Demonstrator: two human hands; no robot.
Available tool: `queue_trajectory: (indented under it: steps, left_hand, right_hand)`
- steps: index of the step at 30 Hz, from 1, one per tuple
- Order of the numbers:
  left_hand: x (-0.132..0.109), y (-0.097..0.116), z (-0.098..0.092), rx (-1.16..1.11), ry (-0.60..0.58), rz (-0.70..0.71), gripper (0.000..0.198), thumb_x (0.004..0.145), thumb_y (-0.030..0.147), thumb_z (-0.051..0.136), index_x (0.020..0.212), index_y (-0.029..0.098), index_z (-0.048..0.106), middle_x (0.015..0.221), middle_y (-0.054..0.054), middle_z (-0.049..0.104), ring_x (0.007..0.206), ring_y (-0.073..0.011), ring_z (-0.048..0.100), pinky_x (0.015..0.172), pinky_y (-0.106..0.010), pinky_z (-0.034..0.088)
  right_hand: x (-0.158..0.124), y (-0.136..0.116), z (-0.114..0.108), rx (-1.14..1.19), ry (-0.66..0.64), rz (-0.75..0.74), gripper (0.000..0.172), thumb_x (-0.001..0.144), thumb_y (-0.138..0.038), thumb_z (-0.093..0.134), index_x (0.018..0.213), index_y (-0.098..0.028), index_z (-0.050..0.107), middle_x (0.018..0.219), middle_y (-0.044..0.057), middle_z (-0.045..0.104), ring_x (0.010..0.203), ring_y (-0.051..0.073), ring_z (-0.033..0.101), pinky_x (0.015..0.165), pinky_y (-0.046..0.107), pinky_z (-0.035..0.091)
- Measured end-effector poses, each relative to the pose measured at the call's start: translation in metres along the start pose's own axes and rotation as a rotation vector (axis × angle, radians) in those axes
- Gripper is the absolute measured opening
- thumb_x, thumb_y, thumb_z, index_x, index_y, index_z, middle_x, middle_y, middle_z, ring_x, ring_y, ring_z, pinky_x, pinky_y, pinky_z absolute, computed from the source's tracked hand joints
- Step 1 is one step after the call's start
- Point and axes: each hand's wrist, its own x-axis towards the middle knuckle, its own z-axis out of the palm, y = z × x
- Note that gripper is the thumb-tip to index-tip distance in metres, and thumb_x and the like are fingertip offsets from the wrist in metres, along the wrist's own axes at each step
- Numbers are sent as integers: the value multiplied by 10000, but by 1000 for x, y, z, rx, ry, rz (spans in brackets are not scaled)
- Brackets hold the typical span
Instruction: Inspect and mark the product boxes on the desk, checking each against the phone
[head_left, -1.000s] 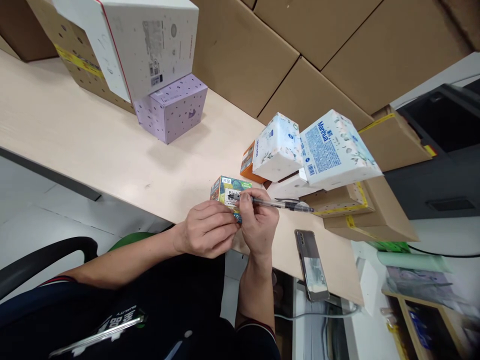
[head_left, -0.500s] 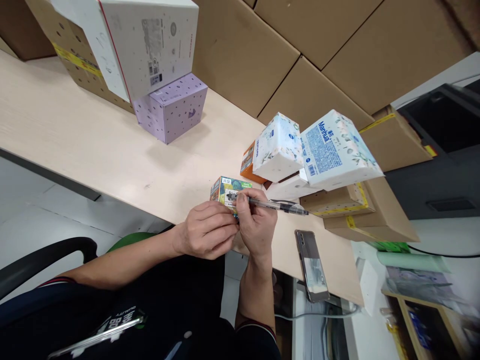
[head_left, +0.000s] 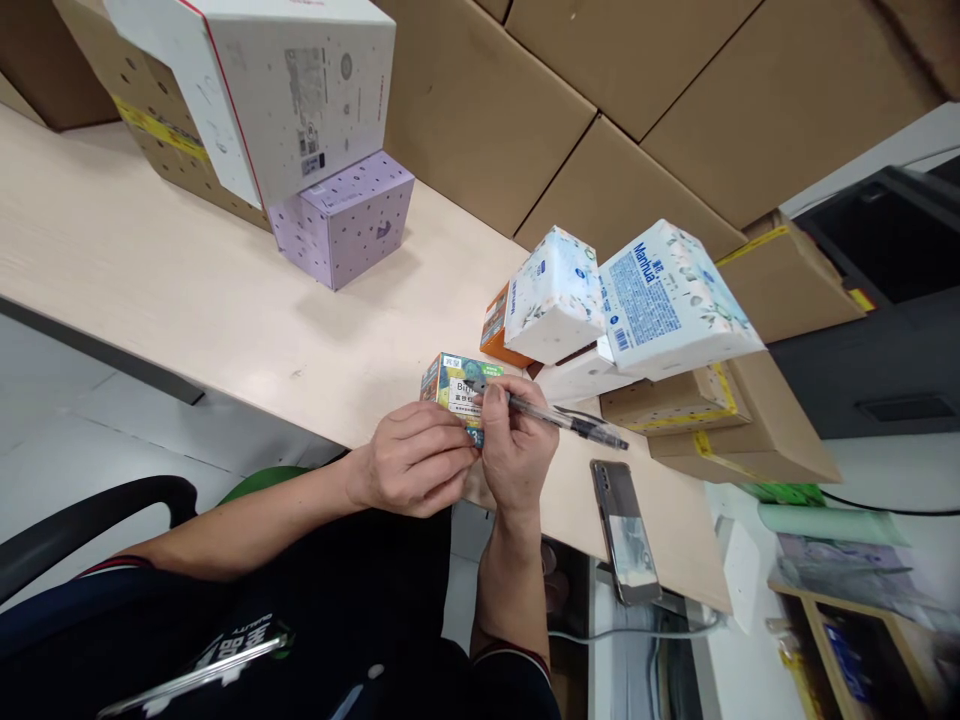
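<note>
A small printed box (head_left: 454, 385), with a white label panel and orange end, is at the front edge of the wooden table. My left hand (head_left: 421, 458) is closed on its near side, fingers curled against it. In my right hand (head_left: 517, 440) is a clear pen (head_left: 570, 420) with a dark grip, its tip over the white panel of the box. Whether the tip touches the panel I cannot tell. Part of the box is hidden behind both hands.
White-and-blue tissue packs (head_left: 652, 295) and an orange box (head_left: 495, 328) stand just beyond my hands. A phone (head_left: 625, 535) lies at the right. Purple (head_left: 360, 225) and white boxes (head_left: 330, 100) are stacked at the left. Large cartons (head_left: 480, 110) line the back.
The pen has tilted, its back end dropping lower, and its tip has shifted slightly right and up along the panel. My right hand moved slightly right, uncovering more of the box. My left hand stays put.
</note>
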Motion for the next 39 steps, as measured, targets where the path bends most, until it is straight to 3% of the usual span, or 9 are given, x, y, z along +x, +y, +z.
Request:
queue_trajectory:
  steps: [4, 8, 12, 16, 22, 26, 31, 35, 39]
  left_hand:
    - [-2, 1, 0, 19, -11, -9, 152, 814, 128, 671, 956, 171, 704, 851, -33, 792, 796, -198, 767, 728, -348, 671]
    - [-4, 1, 0, 15, -12, -12, 177, 808, 137, 683, 980, 171, 711, 868, -39, 782, 826, -197, 754, 737, -353, 666]
    - [-3, 1, 0, 10, -8, -6, 174, 797, 133, 687, 967, 157, 711, 848, -46, 776, 814, -203, 742, 724, -350, 661]
    - [-2, 0, -1, 8, -17, -1, 168, 801, 130, 680, 962, 170, 709, 848, -35, 779, 810, -199, 743, 729, -349, 663]
    - [-5, 0, 0, 2, -14, 6, 174, 804, 142, 693, 975, 169, 711, 863, -47, 776, 843, -213, 748, 735, -361, 658]
    - [-5, -1, 1, 4, -12, 2, 168, 810, 146, 690, 975, 177, 707, 863, -43, 772, 849, -210, 742, 737, -359, 654]
    - [-5, 0, -3, 60, -19, -2, 161, 797, 167, 687, 948, 220, 706, 879, -8, 787, 864, -215, 713, 752, -374, 608]
    - [-7, 0, -4, 156, 16, -40, 195, 774, 195, 673, 964, 219, 714, 866, -30, 775, 794, -217, 656, 666, -367, 541]
    - [-6, 0, -1, 164, 27, -40, 204, 768, 153, 605, 944, 212, 691, 882, -43, 751, 746, -185, 639, 655, -349, 547]
  right_hand:
    - [-9, 2, -3, 129, 214, 92, 150, 1031, -381, 557, 1070, -247, 611, 806, -24, 666, 569, 99, 608, 565, 251, 509]
    - [-20, 15, -30, -46, 393, 114, 167, 1032, -367, 546, 1127, -245, 609, 887, -2, 675, 593, 107, 605, 557, 258, 475]
    - [-32, 35, -61, -497, 107, 101, 264, 1017, -284, 508, 1227, -218, 654, 1097, 100, 693, 988, 235, 676, 870, 409, 547]
    - [-36, 46, -67, -865, -185, 182, 454, 936, -115, 397, 1319, -154, 638, 1096, 159, 637, 1059, 301, 595, 898, 453, 505]
    - [-25, 52, -52, -958, -211, 278, 425, 944, -141, 353, 1198, -134, 694, 978, 142, 602, 942, 289, 523, 868, 441, 466]
    - [-24, 53, -62, -871, -154, 281, 484, 944, -195, 364, 1312, -127, 671, 972, 145, 618, 927, 295, 544, 899, 476, 476]
    - [-47, 40, -122, -1023, -29, 428, 691, 964, -525, 449, 1485, -81, 543, 1269, 274, 633, 1198, 407, 570, 1068, 600, 429]
    - [-76, 39, -182, -1130, -9, 819, 1041, 810, -791, 545, 1594, -118, 407, 1553, 312, 471, 1435, 518, 426, 1156, 675, 342]
    - [-92, 50, -210, -985, -83, 933, 1111, 772, -825, 528, 1589, -82, 406, 1557, 276, 502, 1472, 468, 430, 1214, 580, 339]
